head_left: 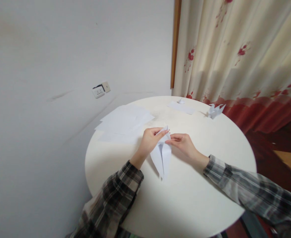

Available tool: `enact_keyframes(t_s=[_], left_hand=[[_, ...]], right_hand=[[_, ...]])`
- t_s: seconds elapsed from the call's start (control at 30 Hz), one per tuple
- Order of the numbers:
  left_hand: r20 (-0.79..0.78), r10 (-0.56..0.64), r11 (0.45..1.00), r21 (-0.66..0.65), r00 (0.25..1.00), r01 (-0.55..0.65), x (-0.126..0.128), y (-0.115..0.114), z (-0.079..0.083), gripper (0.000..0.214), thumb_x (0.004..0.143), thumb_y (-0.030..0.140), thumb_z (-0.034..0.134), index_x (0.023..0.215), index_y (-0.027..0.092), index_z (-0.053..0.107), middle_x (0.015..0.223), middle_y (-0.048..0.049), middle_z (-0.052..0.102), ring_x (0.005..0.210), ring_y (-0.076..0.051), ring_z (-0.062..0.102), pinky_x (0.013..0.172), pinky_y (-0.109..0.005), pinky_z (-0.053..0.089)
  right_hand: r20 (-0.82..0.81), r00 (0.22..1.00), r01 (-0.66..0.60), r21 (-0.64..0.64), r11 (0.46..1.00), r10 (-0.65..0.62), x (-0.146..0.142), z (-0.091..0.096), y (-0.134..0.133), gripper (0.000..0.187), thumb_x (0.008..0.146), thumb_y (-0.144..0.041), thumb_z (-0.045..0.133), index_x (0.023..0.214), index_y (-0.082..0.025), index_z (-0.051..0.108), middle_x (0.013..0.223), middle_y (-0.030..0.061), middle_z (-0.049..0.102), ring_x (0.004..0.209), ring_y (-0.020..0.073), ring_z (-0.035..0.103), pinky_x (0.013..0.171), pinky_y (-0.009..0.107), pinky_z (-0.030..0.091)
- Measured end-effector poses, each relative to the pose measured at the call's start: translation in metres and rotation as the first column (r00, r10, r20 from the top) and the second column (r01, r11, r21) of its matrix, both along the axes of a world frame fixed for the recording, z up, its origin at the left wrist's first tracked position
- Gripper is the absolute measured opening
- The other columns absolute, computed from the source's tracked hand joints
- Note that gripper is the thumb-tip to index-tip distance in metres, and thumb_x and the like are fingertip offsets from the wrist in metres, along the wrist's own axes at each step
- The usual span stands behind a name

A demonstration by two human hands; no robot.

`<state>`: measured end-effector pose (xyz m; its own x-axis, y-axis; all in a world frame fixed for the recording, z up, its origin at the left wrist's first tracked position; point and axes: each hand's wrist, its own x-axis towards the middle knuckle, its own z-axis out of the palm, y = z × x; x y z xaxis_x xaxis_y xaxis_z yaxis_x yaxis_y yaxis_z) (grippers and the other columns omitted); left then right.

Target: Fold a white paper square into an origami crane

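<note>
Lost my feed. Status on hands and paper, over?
Both hands on: left hand, right hand pinching folded paper at its top. Paper stack and paper crane lie apart.

Table: a round white table (pixel 197 198) is standing close against a pale wall, with a curtain hanging just behind its far right side.
Far left: a loose spread of white sheets (pixel 124 124) is lying flat, overlapping, some corners reaching over the rim.
Far edge: a single flat sheet (pixel 181 108) is lying there, with a small folded scrap (pixel 181 100) sitting at its far end.
Far right: a folded paper bird (pixel 216 110) is resting near the rim, well apart from the sheets.
Middle: a pointed folded paper (pixel 162 157) is lying with its tip pointing toward the near edge.
</note>
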<state>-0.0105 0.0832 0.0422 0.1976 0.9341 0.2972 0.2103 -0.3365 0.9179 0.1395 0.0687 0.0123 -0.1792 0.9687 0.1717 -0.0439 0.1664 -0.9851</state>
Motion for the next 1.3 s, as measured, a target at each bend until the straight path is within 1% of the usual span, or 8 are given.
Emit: enact_keyframes(t_s=[0.17,0.37,0.47,0.6,0.73,1.0,1.17,1.3], left_hand=[[0.004,0.000,1.000,-0.011,1.000,0.000,0.0009,-0.0010,0.0002,0.023,0.074,0.039,0.062,0.076,0.018,0.071,0.079,-0.0020,0.070,0.072,-0.016,0.062,0.064,-0.025,0.047],[-0.006,0.012,1.000,-0.007,1.000,-0.012,0.0004,-0.0028,0.0014,0.021,0.074,0.037,0.062,0.076,0.018,0.071,0.077,-0.0017,0.069,0.071,-0.015,0.061,0.061,-0.024,0.047],[-0.001,0.006,1.000,0.006,1.000,-0.006,0.0003,-0.0029,0.0011,0.020,0.074,0.036,0.062,0.076,0.019,0.071,0.078,-0.0019,0.070,0.072,-0.016,0.062,0.064,-0.024,0.048],[0.011,-0.001,1.000,0.028,1.000,0.000,0.0012,-0.0034,0.0025,0.016,0.074,0.032,0.063,0.080,0.019,0.071,0.085,-0.0028,0.071,0.080,-0.017,0.064,0.072,-0.027,0.049],[0.012,0.004,1.000,0.020,1.000,-0.004,0.0029,-0.0051,0.0060,0.012,0.071,0.027,0.066,0.079,0.019,0.071,0.089,-0.0037,0.071,0.085,-0.018,0.064,0.078,-0.030,0.049],[-0.024,-0.002,0.999,0.045,1.000,0.003,0.0028,-0.0062,0.0049,0.014,0.075,0.028,0.062,0.081,0.019,0.071,0.088,-0.0038,0.071,0.084,-0.018,0.065,0.077,-0.030,0.050],[-0.017,-0.024,0.999,0.022,1.000,0.024,0.0025,-0.0058,0.0036,0.016,0.076,0.027,0.060,0.084,0.019,0.071,0.091,-0.0032,0.071,0.087,-0.018,0.064,0.079,-0.029,0.049],[-0.013,-0.023,0.999,0.021,1.000,0.024,0.0025,-0.0061,0.0038,0.015,0.077,0.026,0.059,0.083,0.018,0.071,0.091,-0.0034,0.071,0.086,-0.017,0.064,0.076,-0.027,0.049]], right_hand=[[-0.001,1.000,0.004,-0.004,1.000,-0.004,-0.0003,-0.0008,-0.0004,0.028,0.057,-0.038,0.074,0.073,-0.016,0.071,0.075,0.0033,0.071,0.065,0.0187,0.063,0.062,0.029,0.050],[0.001,1.000,0.003,-0.002,1.000,-0.003,0.0000,-0.0024,-0.0001,0.028,0.057,-0.038,0.074,0.074,-0.015,0.070,0.075,0.0041,0.071,0.065,0.0186,0.063,0.061,0.029,0.049],[-0.005,1.000,0.009,-0.008,1.000,-0.009,-0.0002,-0.0027,-0.0002,0.028,0.057,-0.037,0.074,0.073,-0.015,0.071,0.074,0.0045,0.070,0.064,0.0183,0.063,0.059,0.028,0.048],[-0.017,1.000,0.009,-0.013,1.000,-0.010,-0.0002,-0.0032,0.0004,0.026,0.057,-0.035,0.074,0.072,-0.014,0.070,0.073,0.0043,0.070,0.061,0.0165,0.062,0.058,0.027,0.046],[0.001,1.000,0.028,0.003,1.000,-0.028,-0.0003,-0.0025,0.0002,0.021,0.059,-0.033,0.073,0.069,-0.014,0.069,0.068,0.0029,0.069,0.057,0.0146,0.059,0.054,0.025,0.043],[0.053,0.998,0.041,0.038,0.998,-0.043,-0.0016,-0.0011,-0.0021,0.024,0.061,-0.036,0.072,0.069,-0.013,0.068,0.065,0.0030,0.067,0.055,0.0140,0.056,0.052,0.025,0.040],[0.064,0.997,0.025,0.066,0.997,-0.030,-0.0011,-0.0031,-0.0006,0.027,0.062,-0.037,0.071,0.071,-0.013,0.069,0.067,0.0037,0.067,0.057,0.0142,0.057,0.053,0.024,0.041],[0.084,0.995,0.042,0.072,0.997,-0.048,-0.0016,-0.0033,-0.0012,0.025,0.063,-0.036,0.070,0.071,-0.012,0.069,0.068,0.0040,0.067,0.057,0.0139,0.056,0.053,0.024,0.041]])
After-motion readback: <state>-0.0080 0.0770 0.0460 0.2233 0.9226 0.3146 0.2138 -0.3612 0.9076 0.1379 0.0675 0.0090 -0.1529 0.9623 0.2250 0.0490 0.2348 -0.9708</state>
